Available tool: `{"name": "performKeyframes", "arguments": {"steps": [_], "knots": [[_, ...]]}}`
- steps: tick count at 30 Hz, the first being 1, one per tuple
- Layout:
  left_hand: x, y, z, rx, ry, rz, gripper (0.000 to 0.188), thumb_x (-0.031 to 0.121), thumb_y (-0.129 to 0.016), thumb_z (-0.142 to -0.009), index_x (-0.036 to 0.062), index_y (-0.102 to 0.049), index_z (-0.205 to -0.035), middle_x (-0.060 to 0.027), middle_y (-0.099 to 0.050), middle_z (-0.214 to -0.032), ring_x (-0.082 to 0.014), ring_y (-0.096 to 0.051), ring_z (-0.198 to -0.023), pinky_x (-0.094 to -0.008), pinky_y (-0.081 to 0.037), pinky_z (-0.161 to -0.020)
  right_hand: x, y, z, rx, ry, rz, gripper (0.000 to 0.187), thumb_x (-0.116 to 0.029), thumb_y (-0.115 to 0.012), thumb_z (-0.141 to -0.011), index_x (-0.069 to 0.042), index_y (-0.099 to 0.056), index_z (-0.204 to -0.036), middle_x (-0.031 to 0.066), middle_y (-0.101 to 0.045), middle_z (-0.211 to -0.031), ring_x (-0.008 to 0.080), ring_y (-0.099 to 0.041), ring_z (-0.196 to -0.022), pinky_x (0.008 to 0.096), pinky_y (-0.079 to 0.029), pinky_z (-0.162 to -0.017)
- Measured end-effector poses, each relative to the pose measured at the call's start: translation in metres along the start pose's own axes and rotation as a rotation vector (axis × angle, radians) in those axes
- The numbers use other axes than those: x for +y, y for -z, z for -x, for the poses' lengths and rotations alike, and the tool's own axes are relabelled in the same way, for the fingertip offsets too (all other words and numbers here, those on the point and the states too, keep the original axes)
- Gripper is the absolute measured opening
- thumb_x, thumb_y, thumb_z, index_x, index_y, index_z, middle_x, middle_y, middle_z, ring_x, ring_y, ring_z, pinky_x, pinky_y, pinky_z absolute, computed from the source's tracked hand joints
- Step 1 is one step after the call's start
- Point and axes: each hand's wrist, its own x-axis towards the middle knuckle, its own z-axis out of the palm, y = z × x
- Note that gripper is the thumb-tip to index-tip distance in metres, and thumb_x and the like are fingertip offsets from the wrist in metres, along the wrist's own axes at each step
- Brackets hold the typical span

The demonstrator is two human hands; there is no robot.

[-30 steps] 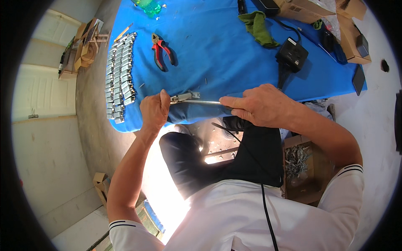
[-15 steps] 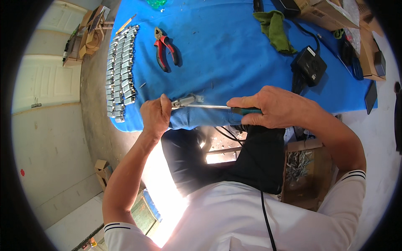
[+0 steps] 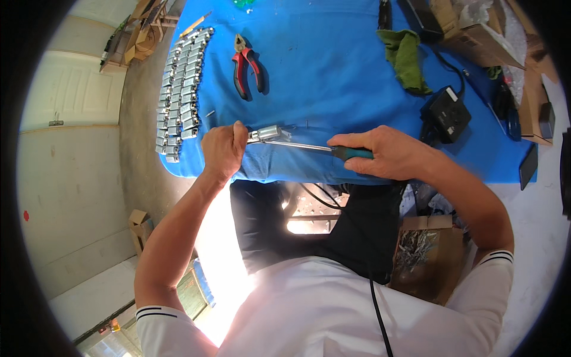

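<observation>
- Between both hands, over near edge of blue-covered table (image 3: 327,77): silver metal part (image 3: 266,132), lifted or resting, cannot tell.
- Long axis roughly left-right, right end slightly farther; directly right of left hand (image 3: 222,149), much nearer to it than to right hand (image 3: 389,153).
- Left hand curled closed, pinching part's left end; finger contact mostly hidden.
- Right hand wrapped around teal-and-black handle of screwdriver (image 3: 351,153), shaft pointing left along near side of part, gap widening rightward; tip contact unclear.
- Just beyond left hand: small metal pin (image 3: 210,113).
- Farther off: red-and-black pliers (image 3: 247,66), jaws pointing far.
- Left side: rows of similar silver parts (image 3: 183,89).
- Far right: green cloth (image 3: 405,62), black device (image 3: 446,114).
- Near right, below tabletop: cardboard box (image 3: 443,262) with metal pieces (image 3: 414,247).
</observation>
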Motion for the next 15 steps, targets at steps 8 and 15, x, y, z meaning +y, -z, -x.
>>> {"name": "performKeyframes", "arguments": {"steps": [8,15], "knots": [[-0.015,0.006,-0.023,-0.217,0.138,0.088,0.047,0.035,-0.039,-0.09,-0.0003,-0.054,-0.063,-0.0229,-0.057,-0.065,-0.0441,-0.055,-0.065,-0.0507,-0.042,-0.061,-0.037,0.025,0.036,0.21,-0.048,0.462,0.037,-0.025,-0.064,-0.082,-0.022,-0.061,-0.119,0.0089,-0.062,-0.074,0.029,-0.062,-0.07,0.0377,-0.049,-0.063],[-0.008,0.002,-0.012,-0.052,0.11,0.046,0.049,0.038,-0.04,-0.085,-0.0024,-0.056,-0.062,-0.0246,-0.057,-0.068,-0.0438,-0.055,-0.068,-0.0503,-0.042,-0.064,-0.016,0.023,0.036,0.534,-0.25,0.38,0.039,-0.034,-0.06,-0.087,-0.018,-0.056,-0.122,0.0162,-0.064,-0.08,0.0347,-0.062,-0.078,0.0438,-0.047,-0.068]]}}
